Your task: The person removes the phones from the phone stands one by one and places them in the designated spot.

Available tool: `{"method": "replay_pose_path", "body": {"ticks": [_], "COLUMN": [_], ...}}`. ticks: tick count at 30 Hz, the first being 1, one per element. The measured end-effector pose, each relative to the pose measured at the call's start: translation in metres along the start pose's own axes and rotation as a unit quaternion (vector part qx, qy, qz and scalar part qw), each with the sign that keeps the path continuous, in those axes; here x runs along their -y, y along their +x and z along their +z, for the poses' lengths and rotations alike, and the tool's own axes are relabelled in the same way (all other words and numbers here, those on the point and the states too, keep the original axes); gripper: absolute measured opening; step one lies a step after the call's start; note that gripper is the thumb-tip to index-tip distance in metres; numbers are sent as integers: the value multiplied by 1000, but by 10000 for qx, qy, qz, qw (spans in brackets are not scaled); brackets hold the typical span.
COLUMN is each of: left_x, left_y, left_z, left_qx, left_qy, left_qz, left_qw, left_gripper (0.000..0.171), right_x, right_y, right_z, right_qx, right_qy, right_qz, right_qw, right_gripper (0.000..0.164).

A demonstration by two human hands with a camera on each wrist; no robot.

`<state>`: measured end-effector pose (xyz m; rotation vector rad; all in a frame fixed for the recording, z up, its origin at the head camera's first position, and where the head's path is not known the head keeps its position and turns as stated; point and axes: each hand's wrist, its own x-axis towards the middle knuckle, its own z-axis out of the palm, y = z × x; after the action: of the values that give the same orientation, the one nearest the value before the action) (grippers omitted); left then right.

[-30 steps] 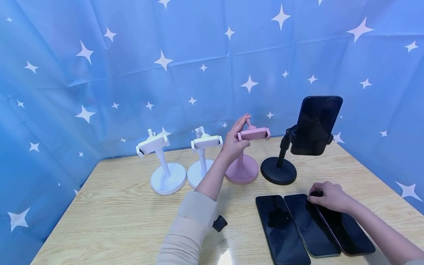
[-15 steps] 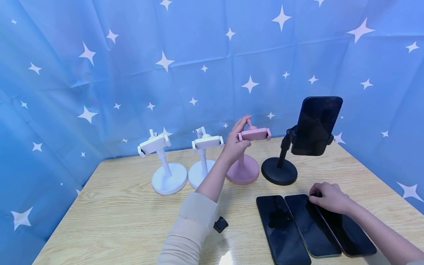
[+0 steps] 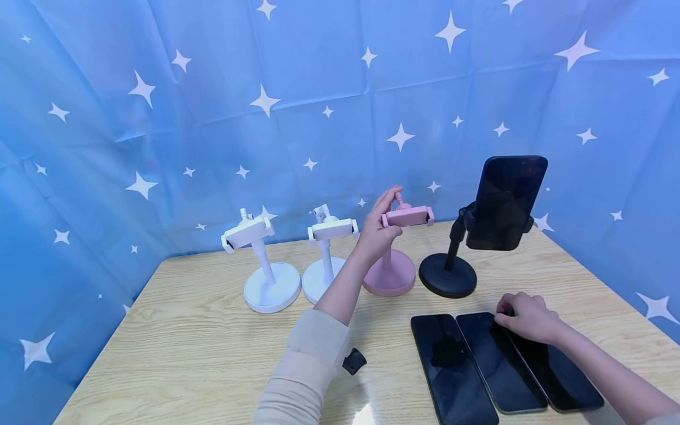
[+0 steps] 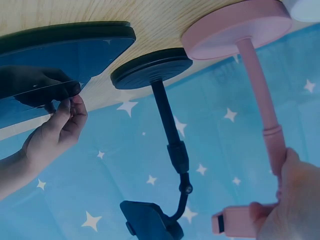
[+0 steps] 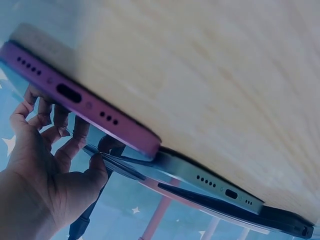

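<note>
My left hand (image 3: 374, 233) grips the pink phone stand (image 3: 392, 276) at its clamp, thumb in front and fingers reaching up behind. The left wrist view shows that thumb against the pink clamp (image 4: 237, 222). My right hand (image 3: 531, 319) pinches the far end of the rightmost black-screened phone (image 3: 565, 378), which lies on the table; its edge (image 5: 80, 102) looks purple in the right wrist view. Beside it lie a middle phone (image 3: 502, 366) and a left phone (image 3: 451, 372), both face up. The right fingertips are partly hidden in the head view.
Two white phone stands (image 3: 272, 286) (image 3: 317, 277) stand left of the pink one. A black stand (image 3: 448, 275) at the right bears an upright phone (image 3: 507, 203). A small black piece (image 3: 354, 361) lies by the left sleeve. Behind the wooden table (image 3: 202, 336) hangs a blue star-patterned cloth (image 3: 212, 77).
The dark gap between my right thumb and fingers has narrowed slightly. My left hand, the stands and the phones stay where they were.
</note>
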<state>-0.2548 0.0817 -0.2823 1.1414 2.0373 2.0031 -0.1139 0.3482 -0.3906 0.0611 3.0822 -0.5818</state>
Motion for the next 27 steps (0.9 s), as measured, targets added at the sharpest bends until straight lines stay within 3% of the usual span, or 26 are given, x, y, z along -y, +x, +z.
{"method": "replay_pose_path", "body": {"ticks": [9, 12, 17, 27], "left_x": [2, 13, 32, 34], "left_y": [1, 5, 8, -1], "left_z": [1, 3, 8, 15], "left_qx": [-12, -83, -447, -1187], "left_qy": [48, 47, 117, 341], "left_qz": [-7, 40, 161, 429], "left_qw": [10000, 9999, 9988, 9914], "left_gripper": [72, 73, 74, 66], "right_x": [-2, -3, -4, 17], "right_y": [-2, -3, -5, -15], "right_z": [0, 0, 1, -9], "right_qx": [59, -21, -342, -609], "right_qy": [-28, -150, -417, -39], "right_qz": [-26, -202, -698, -867], "right_qw": [10000, 9997, 9961, 9944], "right_gripper": [10, 8, 11, 19]}}
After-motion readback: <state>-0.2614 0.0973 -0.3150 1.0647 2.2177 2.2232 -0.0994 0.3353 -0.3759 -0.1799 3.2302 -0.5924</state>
